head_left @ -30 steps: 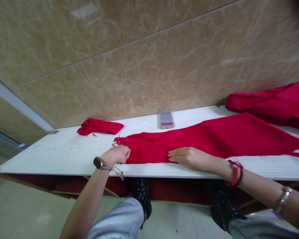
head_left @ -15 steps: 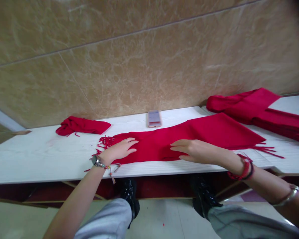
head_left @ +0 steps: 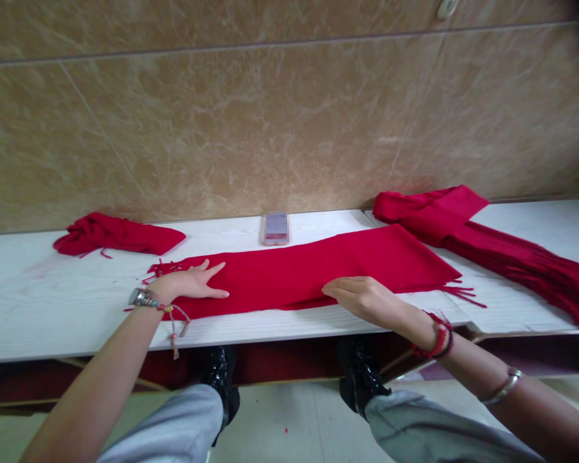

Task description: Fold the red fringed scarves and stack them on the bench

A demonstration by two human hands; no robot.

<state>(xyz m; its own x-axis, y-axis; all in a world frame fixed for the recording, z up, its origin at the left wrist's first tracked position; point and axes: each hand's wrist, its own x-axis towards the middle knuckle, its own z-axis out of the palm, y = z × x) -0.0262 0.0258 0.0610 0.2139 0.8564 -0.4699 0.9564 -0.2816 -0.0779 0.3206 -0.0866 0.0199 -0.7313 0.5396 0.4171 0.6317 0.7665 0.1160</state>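
Observation:
A red fringed scarf (head_left: 280, 273) lies folded lengthwise along a white bench top. My left hand (head_left: 190, 281) rests flat on its left end near the fringe, fingers spread. At the scarf's front edge, right of the middle, my right hand (head_left: 361, 297) has its fingers closed together on the cloth, and a small fold shows beside the fingertips. The thumb of that hand is mostly hidden.
A crumpled red cloth (head_left: 118, 235) lies at the back left. Against the wall stands a phone (head_left: 275, 229). More red scarves (head_left: 506, 254) lie to the right. Open shelf compartments (head_left: 289, 363) are under the white bench top (head_left: 43, 302).
My left hand has spread its fingers on the scarf's left end. My right hand has moved to the front edge and closed on it. The view has shifted to the right.

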